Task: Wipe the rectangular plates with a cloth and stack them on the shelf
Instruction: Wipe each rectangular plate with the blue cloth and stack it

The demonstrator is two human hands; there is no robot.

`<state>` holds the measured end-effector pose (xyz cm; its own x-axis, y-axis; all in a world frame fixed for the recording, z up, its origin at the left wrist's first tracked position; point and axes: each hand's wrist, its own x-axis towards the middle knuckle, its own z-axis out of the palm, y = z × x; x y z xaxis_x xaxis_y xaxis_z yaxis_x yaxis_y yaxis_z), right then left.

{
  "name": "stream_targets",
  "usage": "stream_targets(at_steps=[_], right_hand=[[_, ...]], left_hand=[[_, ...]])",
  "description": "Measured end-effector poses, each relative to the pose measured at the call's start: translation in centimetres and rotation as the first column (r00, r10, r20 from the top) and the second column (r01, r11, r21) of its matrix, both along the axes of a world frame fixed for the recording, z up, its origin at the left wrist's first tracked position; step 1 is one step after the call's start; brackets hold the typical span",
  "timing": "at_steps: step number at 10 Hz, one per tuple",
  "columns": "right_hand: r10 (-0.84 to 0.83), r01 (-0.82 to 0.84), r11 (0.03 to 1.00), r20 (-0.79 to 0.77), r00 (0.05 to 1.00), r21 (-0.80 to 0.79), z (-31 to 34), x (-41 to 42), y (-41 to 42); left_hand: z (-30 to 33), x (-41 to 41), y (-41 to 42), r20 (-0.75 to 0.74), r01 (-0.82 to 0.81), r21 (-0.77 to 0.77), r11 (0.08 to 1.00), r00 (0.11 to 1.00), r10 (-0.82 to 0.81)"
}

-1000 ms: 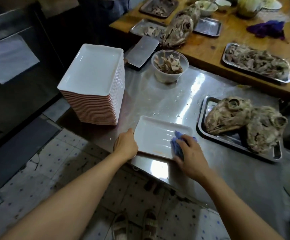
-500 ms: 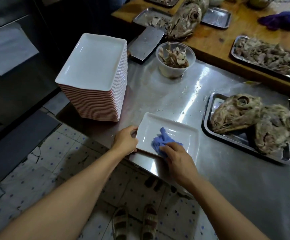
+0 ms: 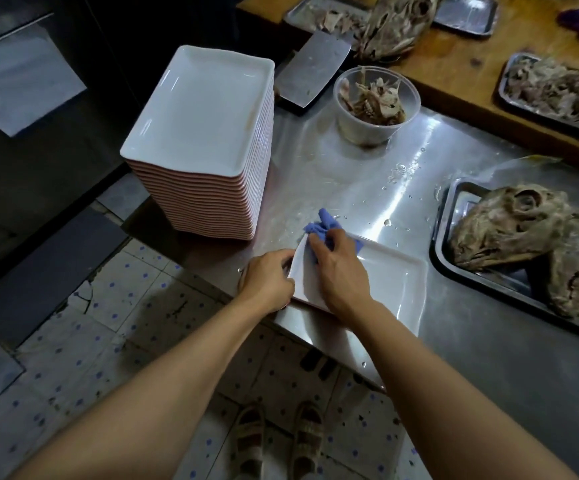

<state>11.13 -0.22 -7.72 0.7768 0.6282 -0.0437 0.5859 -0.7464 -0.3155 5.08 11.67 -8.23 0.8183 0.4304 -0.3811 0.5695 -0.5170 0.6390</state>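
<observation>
Wiping is the step in hand: the right hand [image 3: 341, 271] holds a crumpled blue cloth [image 3: 322, 227] in curled fingers and presses it on the far left corner of a white rectangular plate [image 3: 393, 282], which lies flat at the near edge of the steel bench [image 3: 367, 174]. The left hand [image 3: 268, 279] grips the short left rim of this plate, with the fingers curled around it, so the plate does not slide. To do this step well, I think the cloth should go into all four corners and along the raised rim, because water likes to stay there, and the left hand should keep the plate firm while the plate is so close to the edge. A tall stack of plates [image 3: 205, 133] of the same kind stands just beside, at the left corner of the bench. The bench surface is shiny metal with small drops of water near the middle. On it stand also a clear plastic bowl [image 3: 376, 105] with bones, a cleaver [image 3: 312, 69] behind it, and a metal tray [image 3: 482, 282] with cooked animal heads at the right. Behind is a wooden table [image 3: 461, 64] with more trays. The floor has pale tiles with blue dots; no shelf can be seen
</observation>
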Motion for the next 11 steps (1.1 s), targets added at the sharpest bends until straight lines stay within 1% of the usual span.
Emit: stream_targets(at_steps=[1,2,3,4,5,6,7,8,9,10,11], right_hand=[[-0.009,0.013,0.998,0.060,0.998,-0.062,1.0,1.5,-0.3],[-0.047,0.058,0.990,0.084,0.995,-0.128,0.9,2.0,-2.3],[-0.050,0.069,0.982,0.112,0.992,-0.176,0.9,2.4,-4.9],[-0.096,0.124,0.972,0.146,0.985,-0.200,1.1,2.0,-7.2],[-0.193,0.226,0.947,0.160,0.968,-0.227,1.3,1.8,-9.6],[-0.224,0.272,0.915,0.184,0.957,-0.298,1.7,1.7,-11.5],[-0.204,0.263,0.893,0.193,0.960,-0.366,2.2,1.1,-11.9],[-0.220,0.227,0.936,0.054,0.974,-0.268,2.7,-0.6,-12.0],[-0.272,0.255,0.960,-0.160,0.949,-0.120,2.8,-3.0,-10.9],[-0.233,0.223,0.972,-0.239,0.943,-0.071,2.3,-4.1,-8.3],[-0.132,0.155,0.987,-0.301,0.944,0.052,2.0,-4.1,-5.5]], left_hand=[[-0.2,0.1,-0.3,-0.015,0.022,0.018,1.000,1.000,-0.021],[-0.3,0.3,-0.4,0.001,0.026,0.057,0.998,1.000,-0.027],[-0.4,0.5,-0.3,0.023,-0.021,-0.039,0.999,0.999,0.022],[-0.4,0.4,-0.4,0.030,-0.054,-0.061,0.997,0.998,0.056],[-0.5,0.1,-0.9,0.030,-0.056,-0.063,0.996,0.998,0.058],[-0.4,0.0,-1.3,0.040,-0.098,-0.098,0.990,0.994,0.102],[-0.2,0.0,-1.5,0.053,-0.148,-0.097,0.984,0.987,0.154],[-0.1,-0.1,-1.7,0.056,-0.171,-0.105,0.980,0.982,0.178],[-0.1,-0.1,-1.6,0.059,-0.197,-0.143,0.970,0.976,0.208],[-0.1,-0.2,-1.4,0.057,-0.181,-0.173,0.968,0.980,0.193],[0.1,-0.2,-1.2,0.062,-0.172,-0.188,0.967,0.980,0.187]])
